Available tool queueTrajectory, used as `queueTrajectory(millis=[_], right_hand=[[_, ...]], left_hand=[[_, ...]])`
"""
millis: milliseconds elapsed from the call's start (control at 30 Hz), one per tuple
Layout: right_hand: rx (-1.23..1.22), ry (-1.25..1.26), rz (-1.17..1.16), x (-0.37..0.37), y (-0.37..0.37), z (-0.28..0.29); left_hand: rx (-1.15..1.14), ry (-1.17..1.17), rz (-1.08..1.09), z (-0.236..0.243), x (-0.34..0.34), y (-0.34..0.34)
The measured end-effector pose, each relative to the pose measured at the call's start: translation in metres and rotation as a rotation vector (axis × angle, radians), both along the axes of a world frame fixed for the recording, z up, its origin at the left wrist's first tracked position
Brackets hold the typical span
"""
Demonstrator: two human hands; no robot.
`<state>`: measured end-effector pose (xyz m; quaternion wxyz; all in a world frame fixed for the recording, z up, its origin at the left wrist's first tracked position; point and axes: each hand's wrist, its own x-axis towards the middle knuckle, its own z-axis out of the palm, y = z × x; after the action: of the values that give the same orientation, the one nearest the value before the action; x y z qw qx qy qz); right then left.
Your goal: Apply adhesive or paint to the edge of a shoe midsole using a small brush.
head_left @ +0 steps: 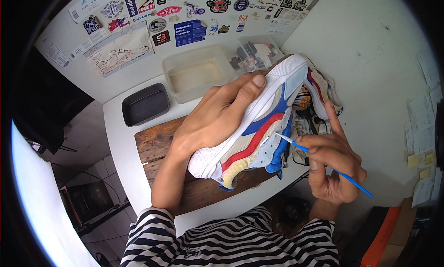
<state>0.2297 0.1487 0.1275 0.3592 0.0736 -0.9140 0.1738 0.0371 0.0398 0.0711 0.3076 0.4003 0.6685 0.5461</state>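
A sneaker [252,138] with a white sole and beige, blue, red and pale grey panels lies tilted on its side, held up over the table. My left hand [217,114] is closed around its sole, thumb along the white edge. Between the thumb and fingers of my right hand [334,163] is a thin blue paintbrush [340,173]; the index finger points up. The brush's pale tip meets or nearly meets the light grey side panel by the laces. A second sneaker [322,89] of similar colours stands behind, partly hidden by the first.
Beneath the shoe is a dark wooden board [159,144] on a white table [118,123]. A black tray [145,105] and a clear plastic tub [185,84] stand behind. Another clear box [259,52] holds small bottles. Stickers cover the back panel [134,29].
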Motion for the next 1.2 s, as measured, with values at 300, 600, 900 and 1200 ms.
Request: queueTrajectory(millis=[300,600,900,1200], right_hand=[[-0.033,-0.029,0.035,0.0,0.0,-0.001],[-0.197,0.355,-0.048,0.037,0.026,-0.003],[-0.695,0.741,-0.059,0.103,0.052,-0.055],[-1.057,0.712,-0.354,0.078,0.015,-0.095]], left_hand=[[-0.006,-0.002,-0.018,-0.002,-0.001,0.0],[0.117,0.049,0.116,-0.007,-0.009,0.001],[0.606,-0.567,0.263,-0.001,0.004,-0.015],[1.09,-0.916,0.189,-0.043,0.087,-0.01]])
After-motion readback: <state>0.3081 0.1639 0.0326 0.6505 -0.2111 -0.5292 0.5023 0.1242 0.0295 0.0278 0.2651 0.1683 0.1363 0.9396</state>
